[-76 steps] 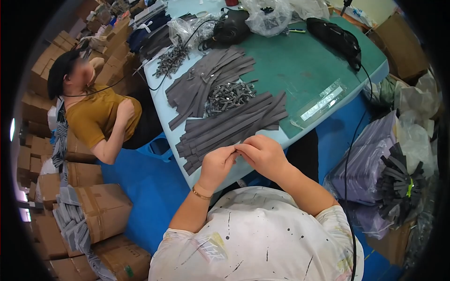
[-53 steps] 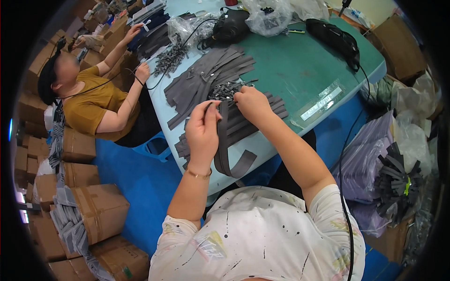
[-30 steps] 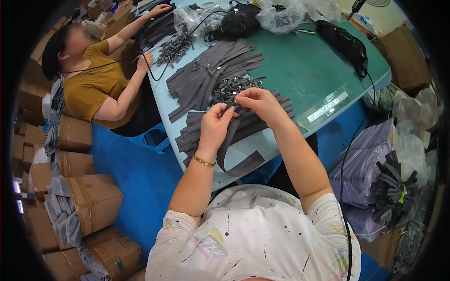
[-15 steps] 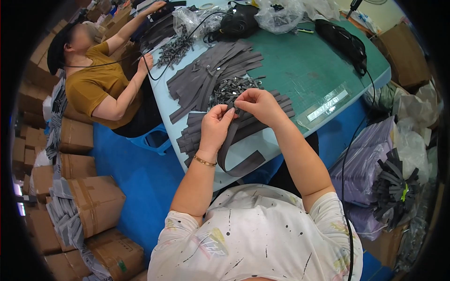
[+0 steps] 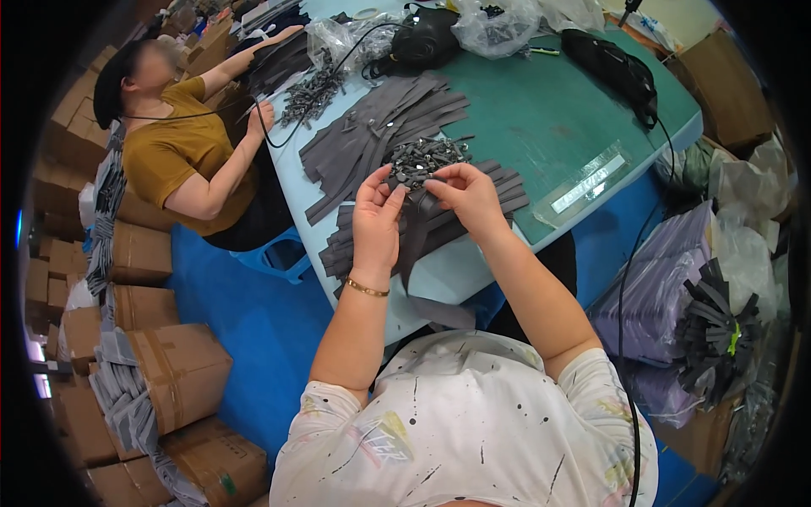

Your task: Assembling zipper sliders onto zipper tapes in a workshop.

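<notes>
A dark grey fabric strap (image 5: 413, 237) hangs between my hands, its lower part curling down toward the table's near edge. My left hand (image 5: 377, 221) is closed in a pinch at the strap's upper end. From the other side my right hand (image 5: 470, 199) pinches the same end, thumb against forefinger. The fingers partly hide what lies between the fingertips. Just beyond them is a heap of small dark pieces with shiny metal bits (image 5: 429, 152). Flat grey straps (image 5: 494, 190) lie under and around the heap, and a larger spread of straps (image 5: 363, 127) lies farther off.
A co-worker in a mustard top (image 5: 182, 152) sits at the table's left side. Black bags (image 5: 608, 72) and clear plastic bags (image 5: 498, 29) lie at the far side. A clear taped strip (image 5: 587, 184) is on the green tabletop (image 5: 524, 110). Cardboard boxes (image 5: 182, 372) stand left.
Both hands have shifted slightly, the left one turning more upright and the right one lowering a little. The strap between them now hangs straighter, its free end lower near the table edge.
</notes>
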`<control>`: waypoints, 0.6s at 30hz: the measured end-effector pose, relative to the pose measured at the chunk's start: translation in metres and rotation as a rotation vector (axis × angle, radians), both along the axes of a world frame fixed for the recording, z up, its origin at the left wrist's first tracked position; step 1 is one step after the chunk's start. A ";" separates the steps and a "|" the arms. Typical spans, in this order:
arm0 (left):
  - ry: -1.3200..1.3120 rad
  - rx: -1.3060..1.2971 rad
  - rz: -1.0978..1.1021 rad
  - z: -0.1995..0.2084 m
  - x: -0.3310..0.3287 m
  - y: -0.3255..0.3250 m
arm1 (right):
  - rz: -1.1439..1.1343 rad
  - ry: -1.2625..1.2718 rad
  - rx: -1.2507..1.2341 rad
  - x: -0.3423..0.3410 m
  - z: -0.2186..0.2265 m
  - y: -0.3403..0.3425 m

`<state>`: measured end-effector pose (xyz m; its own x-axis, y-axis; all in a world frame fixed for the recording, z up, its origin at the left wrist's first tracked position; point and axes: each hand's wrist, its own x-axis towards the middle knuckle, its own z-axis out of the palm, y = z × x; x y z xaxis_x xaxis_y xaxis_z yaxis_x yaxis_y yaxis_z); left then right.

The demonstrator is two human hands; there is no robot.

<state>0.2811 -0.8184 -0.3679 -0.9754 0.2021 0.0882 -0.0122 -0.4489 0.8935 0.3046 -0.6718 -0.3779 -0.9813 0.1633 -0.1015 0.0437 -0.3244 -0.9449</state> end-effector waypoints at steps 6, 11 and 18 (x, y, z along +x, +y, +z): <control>-0.122 -0.007 -0.116 -0.003 -0.006 -0.010 | -0.118 0.195 0.182 0.002 0.005 -0.010; -0.109 0.064 -0.229 0.000 -0.004 -0.006 | 0.056 0.165 0.199 -0.003 0.006 -0.004; -0.143 0.063 -0.389 0.000 -0.008 -0.015 | 0.210 -0.062 0.057 0.001 0.017 0.010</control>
<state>0.2730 -0.8333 -0.3679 -0.8309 0.5561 -0.0182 -0.3131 -0.4402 0.8415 0.3057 -0.6619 -0.3613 -0.9866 -0.0367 -0.1592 0.1634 -0.2483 -0.9548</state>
